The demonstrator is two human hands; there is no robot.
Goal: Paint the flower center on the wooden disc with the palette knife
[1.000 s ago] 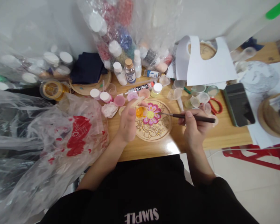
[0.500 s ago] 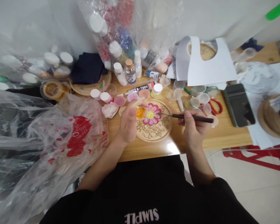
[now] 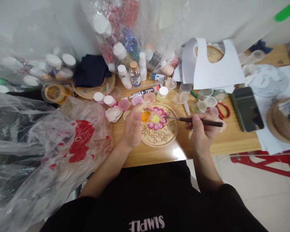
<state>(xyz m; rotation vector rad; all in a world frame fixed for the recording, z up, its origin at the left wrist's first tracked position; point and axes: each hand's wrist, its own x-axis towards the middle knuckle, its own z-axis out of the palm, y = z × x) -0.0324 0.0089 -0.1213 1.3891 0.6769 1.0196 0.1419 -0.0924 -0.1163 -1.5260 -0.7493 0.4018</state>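
Note:
A round wooden disc [image 3: 159, 141] lies on the table with gold outlines on it and a flower [image 3: 158, 118] coloured pink, magenta and yellow. My left hand [image 3: 132, 129] is closed around a small clear cup of orange-yellow material [image 3: 145, 116], held over the disc's left edge. In my right hand [image 3: 203, 130] is a thin metal spatula with a dark handle [image 3: 211, 123], gripped like a pen. Its tip is at the flower's right petals; whether it touches them I cannot tell.
Behind the disc lie a B-7000 glue tube [image 3: 147, 91], small cups and bottles [image 3: 135, 75]. Red-handled scissors [image 3: 224, 111] and a phone [image 3: 247, 109] are to the right. A crumpled plastic bag [image 3: 70, 141] covers the left side, beside a crumpled tissue [image 3: 113, 114].
The spatula and my right hand have shifted very slightly to the right. My left hand and the cup stay where they were.

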